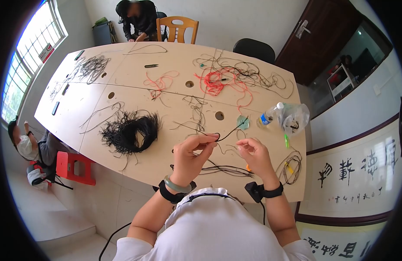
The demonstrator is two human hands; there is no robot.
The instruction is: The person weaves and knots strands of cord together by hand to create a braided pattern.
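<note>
A bottle (265, 118) sits beside a clear plastic bag (300, 115).

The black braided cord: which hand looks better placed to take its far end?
Probably the right hand: it is nearer that end of the black braided cord and is not pinching the cord, while the left hand pinches its nearer part. Whether the right grips anything else is unclear.
</note>
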